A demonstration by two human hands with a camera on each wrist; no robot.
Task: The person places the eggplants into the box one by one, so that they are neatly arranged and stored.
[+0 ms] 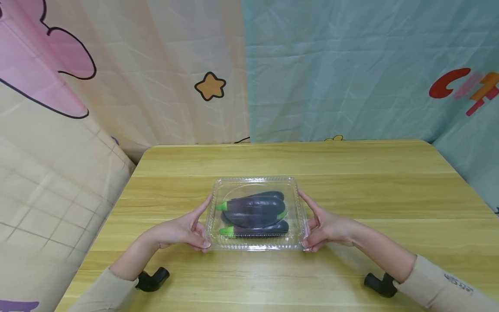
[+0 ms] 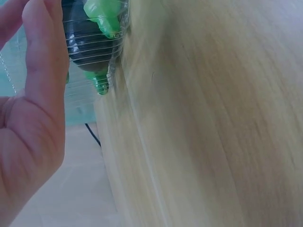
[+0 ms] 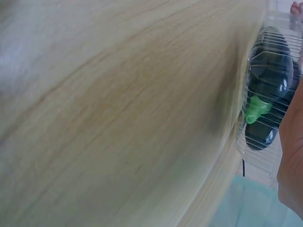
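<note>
A clear plastic clamshell box (image 1: 255, 248) with a ribbed rim is in the middle of the head view, its lid down. Inside lie several dark purple eggplants (image 1: 255, 204) with bright green stem ends, pointing to either side. My left hand (image 1: 183, 229) grips the box's left side, thumb at the front corner and index finger stretched along the edge toward the back. On the opposite side my right hand (image 1: 327, 227) holds it the same way, with its thumb on the front right corner. Both wrist views show the ribbed side wall close over the table, green stems (image 2: 102, 14) behind it.
The light wood table (image 1: 351, 173) reaches back to hanging curtains (image 1: 343, 73) with printed cartoon shapes. Black curved pieces (image 1: 153, 279) sit by each wrist at the sleeve ends. A dark cable (image 2: 92, 135) shows past the table edge in the left wrist view.
</note>
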